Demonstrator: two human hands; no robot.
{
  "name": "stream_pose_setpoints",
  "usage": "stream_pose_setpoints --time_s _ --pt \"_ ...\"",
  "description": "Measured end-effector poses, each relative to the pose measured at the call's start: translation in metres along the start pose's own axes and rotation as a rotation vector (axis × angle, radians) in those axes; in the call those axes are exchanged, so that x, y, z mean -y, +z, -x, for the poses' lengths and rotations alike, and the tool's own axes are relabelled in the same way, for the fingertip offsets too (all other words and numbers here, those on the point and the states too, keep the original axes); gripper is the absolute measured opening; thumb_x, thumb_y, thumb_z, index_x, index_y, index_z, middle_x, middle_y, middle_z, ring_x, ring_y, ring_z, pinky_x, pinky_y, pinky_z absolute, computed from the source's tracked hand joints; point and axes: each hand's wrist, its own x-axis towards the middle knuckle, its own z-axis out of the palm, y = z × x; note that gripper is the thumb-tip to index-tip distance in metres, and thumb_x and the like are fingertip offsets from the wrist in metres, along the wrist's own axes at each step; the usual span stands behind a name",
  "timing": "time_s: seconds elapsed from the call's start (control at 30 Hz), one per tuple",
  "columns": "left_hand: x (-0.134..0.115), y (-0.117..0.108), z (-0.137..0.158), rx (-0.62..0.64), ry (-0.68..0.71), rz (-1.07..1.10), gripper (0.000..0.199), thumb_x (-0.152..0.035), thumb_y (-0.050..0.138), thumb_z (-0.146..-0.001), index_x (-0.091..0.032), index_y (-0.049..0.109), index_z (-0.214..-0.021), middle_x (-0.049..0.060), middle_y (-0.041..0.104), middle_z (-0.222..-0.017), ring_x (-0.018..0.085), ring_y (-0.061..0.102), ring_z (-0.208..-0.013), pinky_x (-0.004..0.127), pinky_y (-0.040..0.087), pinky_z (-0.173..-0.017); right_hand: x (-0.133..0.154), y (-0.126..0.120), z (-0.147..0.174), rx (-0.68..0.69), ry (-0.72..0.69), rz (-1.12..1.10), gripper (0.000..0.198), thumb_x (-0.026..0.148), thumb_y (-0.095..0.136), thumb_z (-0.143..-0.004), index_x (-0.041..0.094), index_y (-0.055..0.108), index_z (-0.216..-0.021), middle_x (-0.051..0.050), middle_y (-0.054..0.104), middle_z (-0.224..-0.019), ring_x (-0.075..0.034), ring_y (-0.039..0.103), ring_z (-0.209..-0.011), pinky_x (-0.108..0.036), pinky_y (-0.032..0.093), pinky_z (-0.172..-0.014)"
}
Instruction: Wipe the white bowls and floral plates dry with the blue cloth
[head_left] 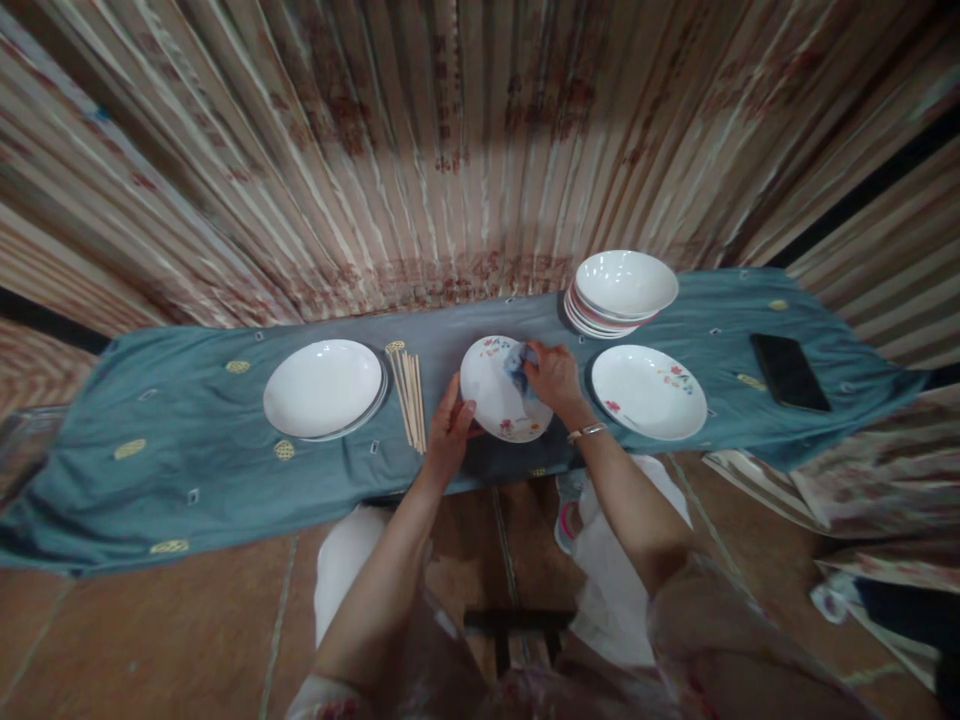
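Observation:
A white plate with small flowers (487, 395) is held up in front of me over the middle of the table. My left hand (448, 432) grips its left rim, thumb on the upper face and fingers underneath. Against the upper right of the plate, my right hand (553, 380) presses a bluish cloth (515, 368), its fingers closed on it. Just left of my left hand lie several wooden chopsticks (412, 400), side by side. Another flowered plate (646, 393) rests on the table to the right of my right hand.
Plain white plates (324, 388) are stacked at the left. A pile of white bowls (627, 283) stands at the back right, and a black phone (789, 371) lies at the far right. A green-blue cloth (217, 440) covers the narrow table. Behind it hangs a pleated curtain (450, 150).

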Motion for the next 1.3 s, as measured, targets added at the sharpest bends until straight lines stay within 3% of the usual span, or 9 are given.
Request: stream_pose_setpoints --time_s 0.13,0.3,0.5,0.67,0.9,1.03,1.3 --pt "0.001 0.0 -0.001 -0.015 0.011 -0.014 0.079 -0.045 0.073 -0.075 -0.021 0.047 -0.145 0.006 0.072 -0.098 0.022 0.067 -0.083 0.03 0.059 -0.06 -0.008 -0.004 0.006 0.044 0.079 0.089 0.036 0.023 0.053 -0.087 0.01 0.062 -0.119 -0.024 0.071 -0.107 -0.037 0.066 -0.1 -0.054 0.048 -0.091" --pt "0.001 -0.002 -0.002 -0.033 -0.01 -0.01 0.076 -0.041 0.074 -0.075 -0.024 0.048 -0.144 0.004 0.07 -0.088 0.021 0.065 -0.082 0.032 0.059 -0.063 -0.012 -0.01 0.006 0.077 0.135 0.128 0.029 0.023 0.056 -0.085 0.016 0.066 -0.111 -0.015 0.074 -0.101 -0.03 0.07 -0.093 -0.042 0.052 -0.084" --pt "0.002 -0.009 -0.002 -0.018 -0.045 0.076 0.086 -0.038 0.079 -0.068 -0.026 0.045 -0.145 0.003 0.073 -0.095 0.018 0.065 -0.081 0.028 0.057 -0.068 -0.007 -0.013 0.001 -0.027 0.123 0.051 0.033 0.02 0.049 -0.084 0.016 0.065 -0.113 -0.013 0.074 -0.101 -0.028 0.069 -0.092 -0.037 0.051 -0.082" --pt "0.009 -0.013 -0.005 -0.026 -0.014 0.091 0.096 -0.034 0.084 -0.062 -0.02 0.041 -0.146 0.005 0.075 -0.098 0.019 0.067 -0.086 0.03 0.054 -0.078 0.002 -0.019 -0.003 -0.098 0.081 -0.002 0.036 0.019 0.044 -0.086 0.014 0.062 -0.117 -0.013 0.073 -0.103 -0.027 0.067 -0.092 -0.037 0.05 -0.084" --pt "0.006 -0.014 -0.015 -0.078 0.06 0.081 0.066 -0.041 0.083 -0.061 -0.02 0.066 -0.121 0.01 0.07 -0.121 0.025 0.064 -0.11 0.032 0.051 -0.09 0.018 -0.028 -0.004 -0.166 -0.044 -0.085 0.038 0.016 0.042 -0.086 0.014 0.059 -0.12 -0.015 0.069 -0.11 -0.028 0.061 -0.103 -0.041 0.047 -0.095" --pt "-0.001 -0.016 -0.022 -0.164 0.023 0.144 0.061 -0.049 0.085 -0.057 -0.017 0.072 -0.107 0.01 0.074 -0.109 0.025 0.068 -0.101 0.032 0.053 -0.086 0.025 -0.028 -0.003 -0.159 -0.11 -0.14 0.039 0.014 0.042 -0.086 0.014 0.059 -0.121 -0.014 0.069 -0.109 -0.028 0.059 -0.104 -0.041 0.046 -0.096" --pt "0.0 -0.014 -0.019 -0.138 0.016 0.158 0.049 -0.048 0.085 -0.056 -0.014 0.076 -0.091 0.007 0.076 -0.082 0.023 0.071 -0.083 0.031 0.054 -0.075 0.025 -0.021 -0.003 -0.12 -0.109 -0.127 0.039 0.015 0.043 -0.087 0.014 0.058 -0.123 -0.014 0.069 -0.112 -0.029 0.059 -0.105 -0.042 0.046 -0.097"
